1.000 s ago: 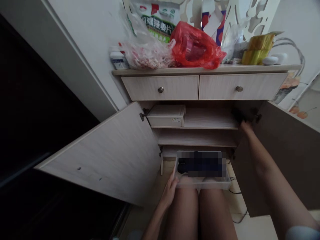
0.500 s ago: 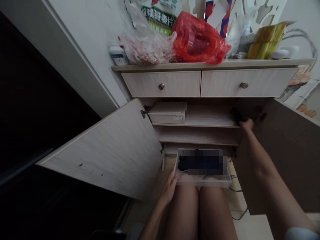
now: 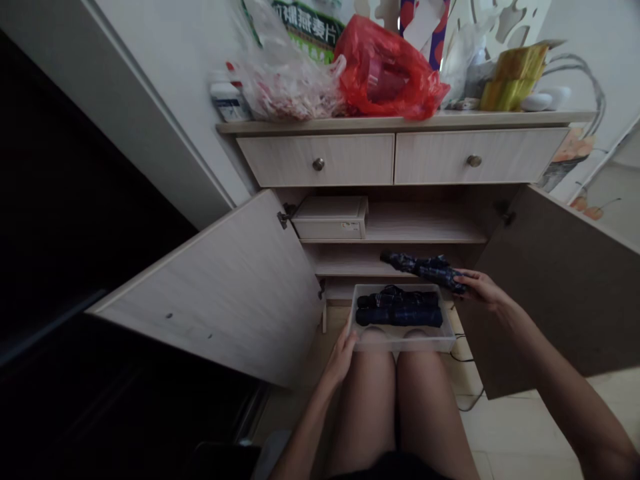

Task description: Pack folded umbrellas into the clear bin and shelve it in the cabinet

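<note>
My right hand (image 3: 477, 287) is closed round one end of a dark patterned folding umbrella (image 3: 425, 268), held in the air in front of the shelves. On my knees rests a clear plastic box (image 3: 410, 344). Two more folded umbrellas lie side by side in it: a dark checked one (image 3: 400, 297) at the back and a navy one (image 3: 400, 316) nearer me. My left hand (image 3: 343, 350) grips the left side of this box; its fingertips are partly hidden.
An open cabinet stands ahead, its left door (image 3: 220, 293) and right door (image 3: 560, 287) swung outward. A white drawer box (image 3: 327, 228) sits on the upper shelf. Bags, including a red plastic bag (image 3: 387, 73), crowd the top. A cable (image 3: 470, 403) lies on the floor at right.
My right hand has drawn the umbrella from the right end of the upper shelf, leftward and down toward the box. My left hand keeps its hold on the box.
</note>
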Tool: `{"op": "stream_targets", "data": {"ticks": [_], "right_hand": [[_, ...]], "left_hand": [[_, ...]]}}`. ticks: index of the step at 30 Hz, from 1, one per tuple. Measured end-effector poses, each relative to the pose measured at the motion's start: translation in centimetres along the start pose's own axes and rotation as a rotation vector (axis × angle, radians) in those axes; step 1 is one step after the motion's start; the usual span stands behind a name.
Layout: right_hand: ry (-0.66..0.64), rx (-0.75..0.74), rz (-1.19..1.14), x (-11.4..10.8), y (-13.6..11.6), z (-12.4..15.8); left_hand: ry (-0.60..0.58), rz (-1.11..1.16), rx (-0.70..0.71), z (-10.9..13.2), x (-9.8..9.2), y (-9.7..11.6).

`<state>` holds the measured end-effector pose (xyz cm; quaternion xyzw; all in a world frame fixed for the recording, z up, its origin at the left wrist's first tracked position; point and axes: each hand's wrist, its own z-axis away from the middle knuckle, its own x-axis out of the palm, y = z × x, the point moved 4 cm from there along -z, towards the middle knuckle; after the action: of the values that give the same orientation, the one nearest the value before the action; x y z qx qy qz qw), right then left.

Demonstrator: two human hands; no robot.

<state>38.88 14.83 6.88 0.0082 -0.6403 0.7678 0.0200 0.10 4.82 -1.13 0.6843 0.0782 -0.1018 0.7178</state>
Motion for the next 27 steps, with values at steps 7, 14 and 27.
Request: {"op": "stream_targets", "data": {"ticks": [7, 14, 27], "right_hand": [[-0.312, 0.112, 0.151, 3.8, 1.3, 4.5], [-0.453, -0.108, 0.549, 6.6, 2.4, 4.2], [-0.516, -0.459, 1.147, 8.4, 3.1, 5.2]], "left_hand": [[-0.002, -0.015, 0.057, 0.0, 0.0, 0.1], [0.006, -0.001, 0.079, 0.2, 0.1, -0.1], [0.018, 0.011, 0.089, 0.0, -0.2, -0.9]]}}
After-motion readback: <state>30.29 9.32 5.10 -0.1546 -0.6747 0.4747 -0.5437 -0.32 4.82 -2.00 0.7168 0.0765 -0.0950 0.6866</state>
